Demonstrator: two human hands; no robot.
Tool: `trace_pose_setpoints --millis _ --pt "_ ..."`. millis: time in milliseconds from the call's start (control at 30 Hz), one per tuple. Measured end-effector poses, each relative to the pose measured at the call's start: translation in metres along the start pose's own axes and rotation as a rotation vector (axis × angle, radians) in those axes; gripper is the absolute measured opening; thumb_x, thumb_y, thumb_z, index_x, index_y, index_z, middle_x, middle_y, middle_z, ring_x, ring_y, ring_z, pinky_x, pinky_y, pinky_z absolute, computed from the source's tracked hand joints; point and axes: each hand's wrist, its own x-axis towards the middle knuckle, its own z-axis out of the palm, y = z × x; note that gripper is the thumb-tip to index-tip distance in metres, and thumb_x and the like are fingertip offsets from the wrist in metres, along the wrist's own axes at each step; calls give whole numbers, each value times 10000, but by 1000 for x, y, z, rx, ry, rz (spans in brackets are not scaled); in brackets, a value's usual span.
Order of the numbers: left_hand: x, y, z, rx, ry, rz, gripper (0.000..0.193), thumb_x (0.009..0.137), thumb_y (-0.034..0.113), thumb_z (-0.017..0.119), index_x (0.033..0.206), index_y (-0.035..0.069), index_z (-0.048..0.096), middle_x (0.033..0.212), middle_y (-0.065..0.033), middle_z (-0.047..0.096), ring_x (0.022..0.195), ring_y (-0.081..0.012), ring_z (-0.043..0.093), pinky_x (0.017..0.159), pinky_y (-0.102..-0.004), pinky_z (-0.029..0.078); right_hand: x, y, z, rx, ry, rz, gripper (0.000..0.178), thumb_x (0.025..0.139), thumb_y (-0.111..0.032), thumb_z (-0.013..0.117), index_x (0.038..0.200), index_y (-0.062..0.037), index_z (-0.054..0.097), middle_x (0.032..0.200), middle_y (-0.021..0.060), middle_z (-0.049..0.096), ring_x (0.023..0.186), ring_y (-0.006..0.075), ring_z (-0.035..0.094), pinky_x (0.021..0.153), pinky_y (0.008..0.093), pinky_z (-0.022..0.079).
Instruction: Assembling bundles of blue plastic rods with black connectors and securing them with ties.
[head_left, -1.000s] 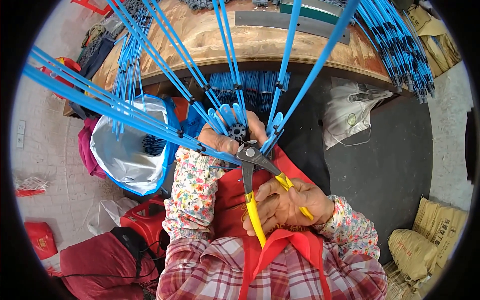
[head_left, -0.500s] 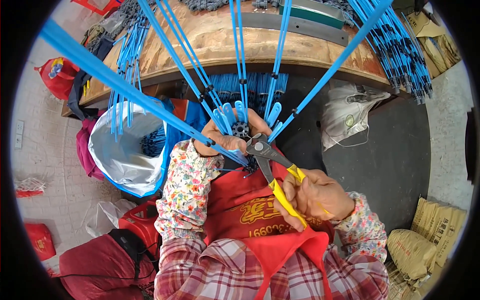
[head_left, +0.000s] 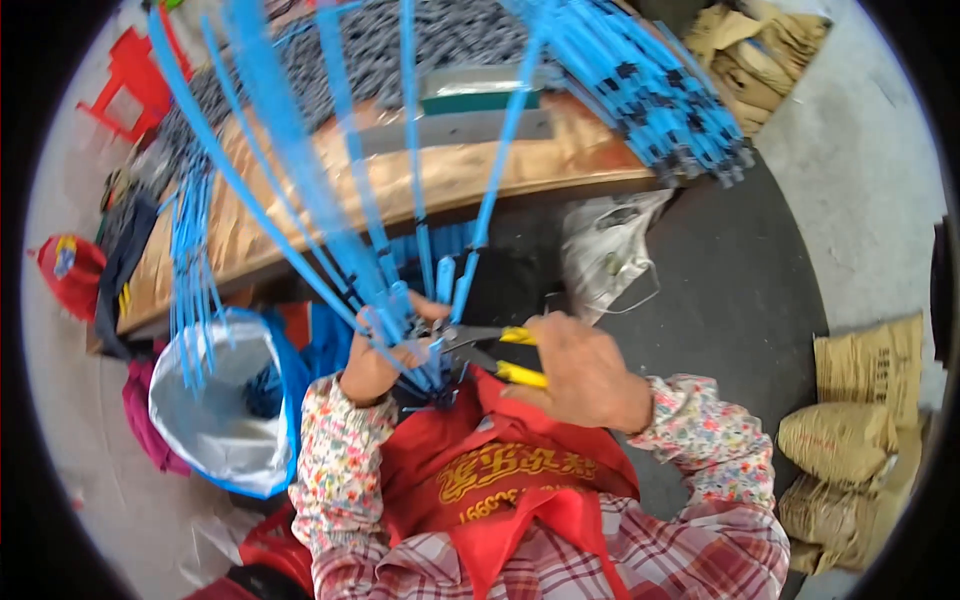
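My left hand (head_left: 372, 362) is closed around the gathered lower ends of several long blue plastic rods (head_left: 396, 300), which fan upward and away over the table's edge. Black clips sit along the rods, and motion smears some of them. A dark round hub joins their ends, mostly hidden by my fingers and blur. In my right hand (head_left: 592, 372) is a pair of pliers (head_left: 522, 376) with yellow handles, which stand somewhat apart. Its metal jaws point left and reach the rod ends beside my left fingers; whether they touch a rod, I cannot tell.
A wooden table (head_left: 450, 178) spans the far side, bearing grey parts (head_left: 400, 50), a green tray (head_left: 482, 102) and a large rod bundle (head_left: 640, 95). An open blue-white bag (head_left: 215, 455) stands left. A white plastic bag (head_left: 608, 245) hangs under the table; brown sacks (head_left: 838, 440) lie right.
The view has turned, so the table and bags shift in it. The pliers now point more nearly sideways, with their handles closer to level. The rods have swung and are blurred; both hands keep their hold.
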Motion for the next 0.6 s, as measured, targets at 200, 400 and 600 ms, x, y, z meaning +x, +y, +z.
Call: trace_pose_setpoints --millis 200,400,600 --pt "0 -8 -6 -336 -165 26 392 725 174 747 1029 -33 608 901 -108 626 769 -151 582 678 -259 465 -7 4 -8 284 -238 -45 449 747 -175 735 1038 -8 437 897 172 573 691 272 624 572 338 494" --pt "7 -7 -12 -350 -225 60 442 708 239 769 981 -45 569 932 -146 599 673 -186 585 549 -260 449 -5 15 19 1454 -616 59 338 803 -130 669 1000 -8 423 842 124 594 654 198 626 527 286 481" --pt "9 -7 -10 -277 -203 101 352 718 143 749 970 -43 589 896 -136 616 705 -188 590 597 -265 462 1 3 -28 850 -466 242 384 816 -237 673 982 -6 416 898 142 592 676 152 623 501 246 462"
